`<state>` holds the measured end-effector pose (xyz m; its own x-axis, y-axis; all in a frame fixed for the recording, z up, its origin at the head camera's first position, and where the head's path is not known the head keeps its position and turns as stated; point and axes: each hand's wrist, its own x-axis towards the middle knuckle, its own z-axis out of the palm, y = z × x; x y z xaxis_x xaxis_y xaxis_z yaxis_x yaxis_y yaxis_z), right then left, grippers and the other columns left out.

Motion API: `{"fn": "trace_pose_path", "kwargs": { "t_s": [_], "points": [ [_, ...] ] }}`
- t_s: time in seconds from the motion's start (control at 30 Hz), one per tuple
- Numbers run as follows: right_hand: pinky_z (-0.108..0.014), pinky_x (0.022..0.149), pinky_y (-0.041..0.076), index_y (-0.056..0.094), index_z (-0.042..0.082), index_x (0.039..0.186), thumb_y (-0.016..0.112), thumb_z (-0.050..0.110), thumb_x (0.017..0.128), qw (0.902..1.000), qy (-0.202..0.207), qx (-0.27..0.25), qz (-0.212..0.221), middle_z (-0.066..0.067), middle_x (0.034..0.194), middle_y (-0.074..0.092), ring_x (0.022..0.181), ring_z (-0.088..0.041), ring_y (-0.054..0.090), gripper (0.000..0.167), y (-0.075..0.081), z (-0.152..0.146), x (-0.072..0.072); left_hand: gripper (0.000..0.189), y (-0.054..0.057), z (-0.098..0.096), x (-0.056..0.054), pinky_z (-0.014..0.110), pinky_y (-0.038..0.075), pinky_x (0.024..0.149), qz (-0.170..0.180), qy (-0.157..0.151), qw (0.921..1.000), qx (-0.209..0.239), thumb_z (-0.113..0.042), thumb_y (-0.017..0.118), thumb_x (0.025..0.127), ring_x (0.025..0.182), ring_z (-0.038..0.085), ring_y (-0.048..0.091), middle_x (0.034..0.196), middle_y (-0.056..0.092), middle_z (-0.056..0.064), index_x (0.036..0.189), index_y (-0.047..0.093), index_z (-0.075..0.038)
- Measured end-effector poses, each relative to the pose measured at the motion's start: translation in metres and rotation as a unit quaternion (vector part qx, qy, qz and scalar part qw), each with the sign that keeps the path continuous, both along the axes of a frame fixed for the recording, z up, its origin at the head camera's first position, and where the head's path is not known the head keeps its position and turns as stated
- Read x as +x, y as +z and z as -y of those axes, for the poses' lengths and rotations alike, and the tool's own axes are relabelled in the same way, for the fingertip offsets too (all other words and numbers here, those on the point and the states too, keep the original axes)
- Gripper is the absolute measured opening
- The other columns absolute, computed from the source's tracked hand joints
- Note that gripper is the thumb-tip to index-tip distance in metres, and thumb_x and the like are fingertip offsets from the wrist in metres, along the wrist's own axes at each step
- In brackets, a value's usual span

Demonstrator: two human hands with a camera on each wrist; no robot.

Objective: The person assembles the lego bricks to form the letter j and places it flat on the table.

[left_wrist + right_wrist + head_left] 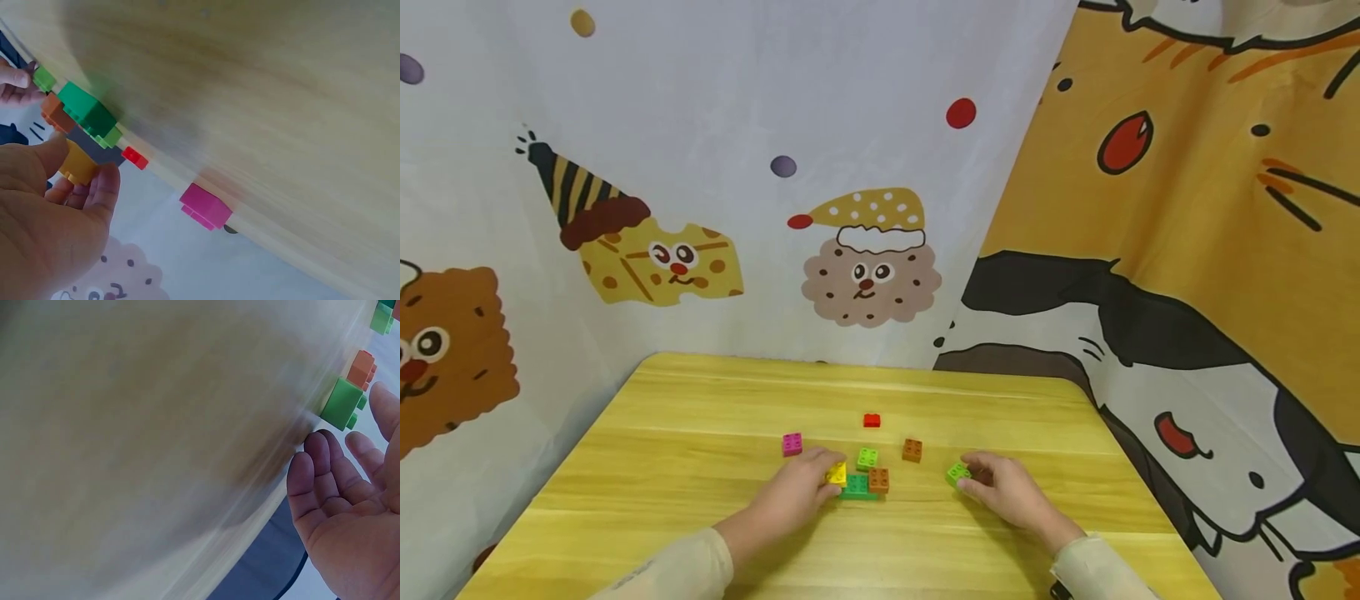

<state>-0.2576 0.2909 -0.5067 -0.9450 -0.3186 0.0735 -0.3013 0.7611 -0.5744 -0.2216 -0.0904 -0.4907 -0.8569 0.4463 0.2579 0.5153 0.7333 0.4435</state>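
My left hand (793,493) pinches a yellow toy brick (837,476) between thumb and fingers, at the left end of a dark green brick (855,487). In the left wrist view the yellow brick (77,165) looks tilted, and whether it touches the green brick (87,108) I cannot tell. An orange-brown brick (878,480) sits on the green brick's right end. Over to the right, my right hand (1011,493) is beside a lime green brick (958,474). In the right wrist view its fingers (301,481) are loosely bent, apart from that brick (341,404).
Beyond the green brick lie another lime brick (867,458), a second orange-brown brick (912,450) and a small red brick (872,421). A magenta brick (792,444) is left of them, near my left hand. The wooden table (700,417) meets a cartoon-print curtain (760,250) behind.
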Motion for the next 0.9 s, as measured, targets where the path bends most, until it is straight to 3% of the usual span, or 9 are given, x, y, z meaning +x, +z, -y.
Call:
{"fn": "trace_pose_path", "kwargs": {
  "t_s": [0.33,0.9],
  "points": [
    [-0.024,0.071,0.053,0.062,0.008,0.131,0.070,0.037,0.092,1.0000,0.000,-0.005,0.005,0.007,0.102,0.069,0.088,-0.009,0.064,0.049,0.0013,0.0013,0.0010,0.045,-0.0077,-0.0012,-0.0050,0.032,0.056,0.085,-0.001,-0.020,0.9998,-0.006,-0.017,0.077,0.086,0.099,0.017,0.064,0.114,0.065,0.004,0.129,0.064,-0.009],
    [-0.024,0.071,0.053,0.062,0.009,0.131,0.069,0.038,0.093,0.9999,0.002,-0.002,0.012,0.009,0.102,0.068,0.089,-0.009,0.064,0.049,0.0011,0.0012,0.0011,0.042,-0.0075,-0.0015,-0.0074,0.031,0.055,0.085,0.005,-0.033,0.9994,-0.009,-0.014,0.076,0.086,0.099,0.018,0.063,0.112,0.065,0.005,0.126,0.065,-0.006]
  ]
}}
